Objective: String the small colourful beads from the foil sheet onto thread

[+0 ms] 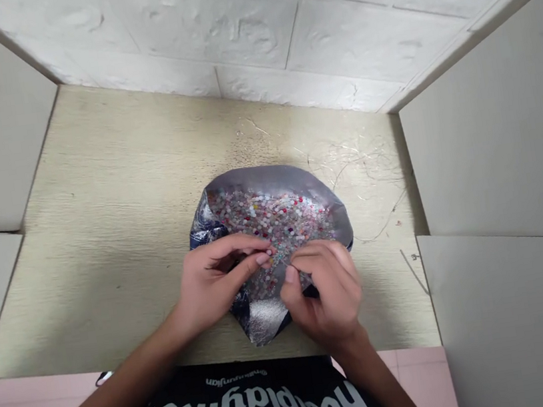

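A silvery foil bag (268,180) lies open on the pale wood-grain tabletop (119,238), filled with several small coloured beads (278,219). My left hand (216,282) hovers over the near edge of the bag, thumb and fingers pinched together on something too small to name. My right hand (326,287) sits close beside it, fingers curled and thumb pressed in a pinch toward the left fingertips; what it holds is hidden. The two pinches almost touch above the beads.
Thin loose threads or wires (368,170) lie scattered on the table behind and to the right of the bag. White panels (492,159) wall in the table on the left and right, with a white brick-pattern wall (251,24) at the back.
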The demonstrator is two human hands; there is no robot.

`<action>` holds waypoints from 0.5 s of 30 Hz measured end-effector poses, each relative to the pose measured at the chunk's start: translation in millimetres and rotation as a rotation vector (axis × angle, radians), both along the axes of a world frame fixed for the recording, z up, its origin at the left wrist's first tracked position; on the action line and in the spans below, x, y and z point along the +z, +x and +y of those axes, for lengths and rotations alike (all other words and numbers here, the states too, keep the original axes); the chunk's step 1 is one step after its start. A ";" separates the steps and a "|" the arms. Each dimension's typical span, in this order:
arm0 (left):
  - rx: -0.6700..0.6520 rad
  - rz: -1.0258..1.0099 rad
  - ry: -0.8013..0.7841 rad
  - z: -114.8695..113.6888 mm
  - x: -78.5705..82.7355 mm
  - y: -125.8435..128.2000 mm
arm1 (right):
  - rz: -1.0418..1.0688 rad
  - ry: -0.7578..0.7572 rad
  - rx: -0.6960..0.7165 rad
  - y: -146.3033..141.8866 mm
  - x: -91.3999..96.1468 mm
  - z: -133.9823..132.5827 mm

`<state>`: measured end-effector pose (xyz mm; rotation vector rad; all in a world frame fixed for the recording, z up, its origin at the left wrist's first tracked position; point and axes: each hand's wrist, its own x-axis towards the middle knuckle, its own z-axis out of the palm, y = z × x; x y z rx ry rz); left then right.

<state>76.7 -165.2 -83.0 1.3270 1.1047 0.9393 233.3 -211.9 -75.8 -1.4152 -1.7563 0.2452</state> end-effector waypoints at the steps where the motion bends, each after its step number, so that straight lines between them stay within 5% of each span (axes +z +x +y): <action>1: -0.009 -0.005 0.001 -0.2 0.0 -0.3 | 0.002 -0.004 0.005 0.2 0.3 -0.2; 15: -0.103 -0.124 -0.002 1.8 0.4 -3.8 | 0.041 -0.004 0.035 -0.4 2.0 2.0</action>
